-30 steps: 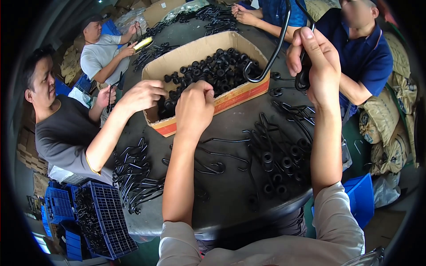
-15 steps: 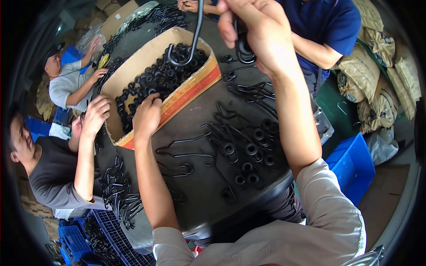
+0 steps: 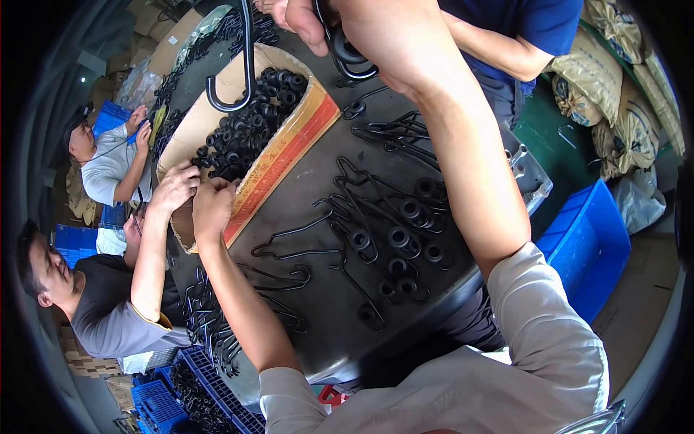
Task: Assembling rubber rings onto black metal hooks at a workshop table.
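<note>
My right hand [image 3: 387, 40], cut off by the upper edge, is closed around a bent black metal rod [image 3: 247, 61] with a hooked end. A black rubber ring [image 3: 348, 49] sits on the rod beside my fingers. My left hand [image 3: 214, 211] reaches over the near left end of an open cardboard box [image 3: 288, 160], its fingers curled and partly hidden. Inside the box lies a heap of black rubber rings [image 3: 249, 130]. A co-worker's hand [image 3: 176, 186] reaches into the same end, right beside my left hand.
Bent rods with rings on them [image 3: 401, 231] lie on the dark table [image 3: 318, 333]. More bare rods [image 3: 210, 318] are piled near its left edge. A blue bin [image 3: 589, 253] stands at the right, sacks [image 3: 589, 76] behind it. Co-workers sit left and stand opposite.
My left hand has slid along the box toward its near left end. The co-worker's hand has come in beside it. My right hand and the rod have shifted left and up in view.
</note>
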